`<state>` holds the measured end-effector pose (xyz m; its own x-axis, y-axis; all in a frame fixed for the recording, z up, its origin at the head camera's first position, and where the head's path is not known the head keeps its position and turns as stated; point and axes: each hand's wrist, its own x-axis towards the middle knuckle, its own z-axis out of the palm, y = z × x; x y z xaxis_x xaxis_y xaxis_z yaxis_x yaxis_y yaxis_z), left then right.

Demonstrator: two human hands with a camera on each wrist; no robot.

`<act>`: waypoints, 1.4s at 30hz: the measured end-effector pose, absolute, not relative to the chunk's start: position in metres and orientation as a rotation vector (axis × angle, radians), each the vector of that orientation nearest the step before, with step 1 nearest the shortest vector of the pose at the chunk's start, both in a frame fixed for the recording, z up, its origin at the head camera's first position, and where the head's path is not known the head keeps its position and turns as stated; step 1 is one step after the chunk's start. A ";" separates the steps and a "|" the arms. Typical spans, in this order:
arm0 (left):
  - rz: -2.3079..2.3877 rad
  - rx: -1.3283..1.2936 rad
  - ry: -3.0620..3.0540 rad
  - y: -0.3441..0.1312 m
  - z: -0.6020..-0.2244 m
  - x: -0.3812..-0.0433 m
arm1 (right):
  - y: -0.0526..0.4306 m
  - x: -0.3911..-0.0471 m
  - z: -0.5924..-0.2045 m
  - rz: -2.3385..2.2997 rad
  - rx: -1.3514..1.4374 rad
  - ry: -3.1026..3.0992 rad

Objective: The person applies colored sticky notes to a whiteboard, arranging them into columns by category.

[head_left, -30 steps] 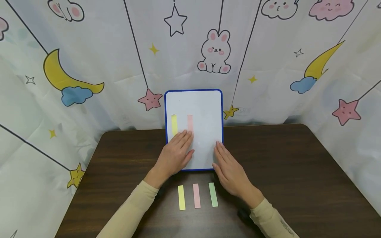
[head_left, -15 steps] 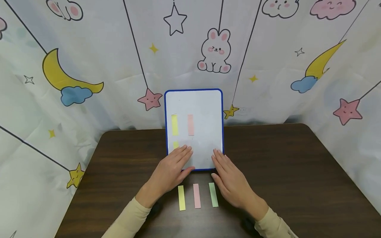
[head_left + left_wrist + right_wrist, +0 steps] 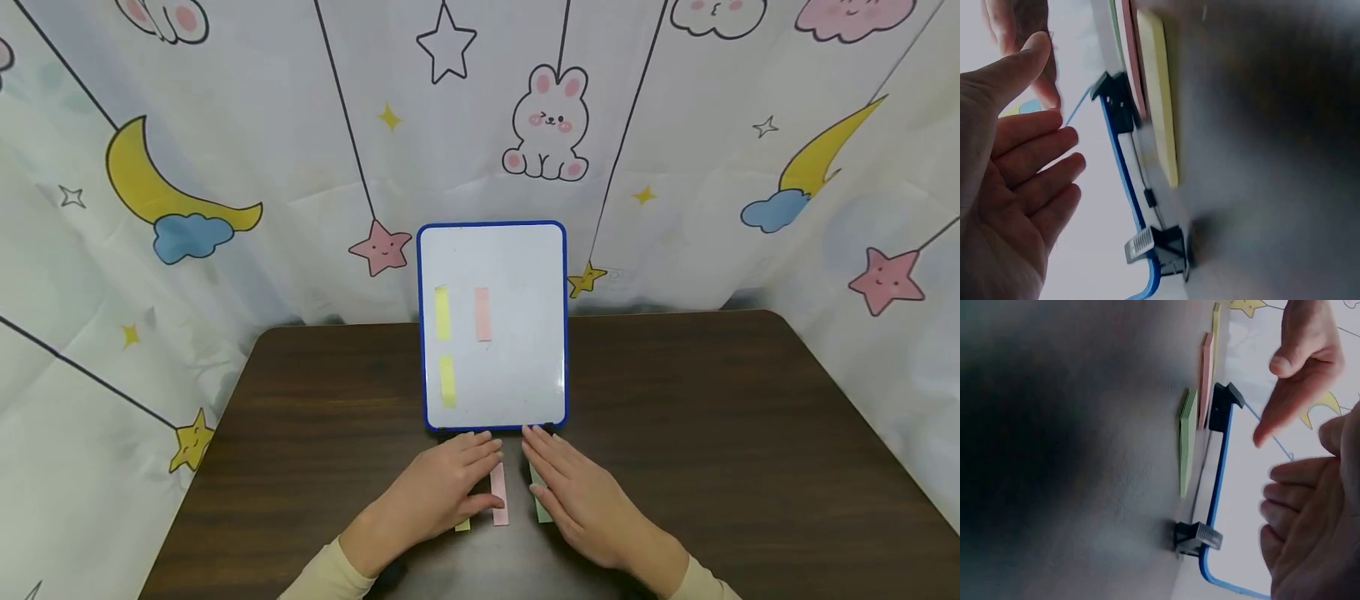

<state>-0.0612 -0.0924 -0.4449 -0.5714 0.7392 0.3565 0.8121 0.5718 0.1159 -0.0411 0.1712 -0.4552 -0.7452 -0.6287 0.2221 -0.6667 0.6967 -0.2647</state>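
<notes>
A blue-framed whiteboard [image 3: 517, 375] stands upright on the table. Two yellow paper strips, an upper one [image 3: 442, 313] and a lower one [image 3: 447, 382], and a pink strip [image 3: 482, 315] cling to it. In front lie narrow sticky-note pads: yellow [image 3: 1160, 94], pink [image 3: 500, 517] and green [image 3: 1189, 444]. My left hand [image 3: 442, 487] is held above the yellow pad and hides most of it in the head view; its fingers are extended, holding nothing. Over the green pad's right side hovers my right hand [image 3: 581, 500], likewise with extended fingers and nothing held. Both wrist views show the hands apart from the pads.
Black clip feet [image 3: 1169, 250] support the board's lower edge. The dark wooden table [image 3: 712, 417] extends to both sides. Behind it hangs a white curtain [image 3: 480, 150] printed with stars, moons and a bunny.
Both hands have come down and back from the whiteboard to above the pads. The lower yellow strip, hidden under my left hand before, is now uncovered on the board.
</notes>
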 end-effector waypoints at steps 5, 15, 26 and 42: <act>-0.365 -1.328 -2.693 -0.088 -0.449 -0.052 | 0.172 -0.033 -0.453 0.534 1.087 -2.963; -0.286 -1.280 -2.859 -0.086 -0.453 -0.047 | 0.163 -0.021 -0.456 0.409 1.327 -2.941; -0.267 -1.273 -2.882 -0.084 -0.454 -0.047 | 0.159 -0.017 -0.459 0.383 1.395 -2.820; -0.281 -1.221 -2.860 -0.079 -0.456 -0.049 | 0.159 -0.016 -0.460 0.414 1.423 -2.845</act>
<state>-0.0487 -0.0787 -0.4564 -0.6940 0.7146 0.0876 0.7180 0.6780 0.1577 -0.0159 0.1590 -0.4596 -0.6048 -0.7944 0.0557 -0.7774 0.5738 -0.2578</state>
